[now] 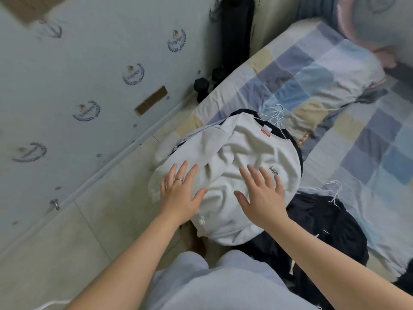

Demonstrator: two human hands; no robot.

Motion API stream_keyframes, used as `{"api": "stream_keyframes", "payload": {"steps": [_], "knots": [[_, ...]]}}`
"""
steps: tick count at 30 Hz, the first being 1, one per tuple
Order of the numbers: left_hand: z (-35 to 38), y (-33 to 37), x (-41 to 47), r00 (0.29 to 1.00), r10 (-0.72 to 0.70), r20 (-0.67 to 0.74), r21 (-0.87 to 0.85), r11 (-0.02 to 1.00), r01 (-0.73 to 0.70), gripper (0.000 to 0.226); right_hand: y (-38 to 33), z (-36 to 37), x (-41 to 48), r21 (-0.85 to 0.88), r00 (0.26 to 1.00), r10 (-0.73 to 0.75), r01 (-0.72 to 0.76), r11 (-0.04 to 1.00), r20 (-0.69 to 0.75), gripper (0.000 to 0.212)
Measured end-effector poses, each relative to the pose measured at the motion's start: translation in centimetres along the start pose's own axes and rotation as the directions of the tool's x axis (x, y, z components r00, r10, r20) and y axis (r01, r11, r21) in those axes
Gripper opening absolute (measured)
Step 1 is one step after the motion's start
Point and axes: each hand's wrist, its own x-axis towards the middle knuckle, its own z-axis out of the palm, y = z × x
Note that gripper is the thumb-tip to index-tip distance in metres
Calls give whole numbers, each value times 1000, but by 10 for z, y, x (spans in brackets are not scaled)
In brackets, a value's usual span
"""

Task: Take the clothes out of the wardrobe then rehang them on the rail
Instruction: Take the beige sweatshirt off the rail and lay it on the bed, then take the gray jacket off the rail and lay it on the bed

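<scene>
Head cam looks down past grey trousers (201, 278) at 6 o'clock. Both hands are flat with fingers spread and grip nothing. The left hand (178, 194) is over the sweatshirt's (245, 151) bunched sleeve at 9 o'clock of the pile, and the right hand (261, 196) is over its chest at 3 o'clock. Can't tell if they're pressing down or just hovering.

The sweatshirt tops a stack of clothes on the bed (380, 135) corner, with darker ones under it, so I'd say the taking-out half is about done. A black heap (324, 222) lies just beside it at 4 o'clock with its own hanger (335, 191). The stack's hooks (276, 115) poke out together at 12 o'clock.

My take on the rehang: don't scoop from the middle, or the stack will probably slump off the edge onto the floor (100, 220). Slide one hand up to the hooks and pick off the top one only, with the other hand under the body. The wardrobe (67, 86) is out at 10 o'clock, and the rail isn't in view.
</scene>
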Motion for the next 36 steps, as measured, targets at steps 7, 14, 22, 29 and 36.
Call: {"api": "stream_keyframes", "payload": {"steps": [7,14,22,29,36], "knots": [[7,-59,-121,976,-175,-126,-199,969,148,71,-67,11,-41,-76,947,-320,318,945,-9,60],[28,-127,-241,941,-280,-188,-209,948,240,72,-151,55,-112,-143,866,-499,497,856,24,57],[63,-213,-383,941,-287,-177,-193,948,253,73,-232,137,-241,-173,859,-512,506,845,11,61],[90,-245,-485,932,-317,-178,-207,938,279,79,-258,174,-336,-236,831,-553,549,802,55,61],[125,-230,-559,897,-388,-211,-252,909,333,79,-253,190,-401,-253,777,-629,613,748,25,60]]}}
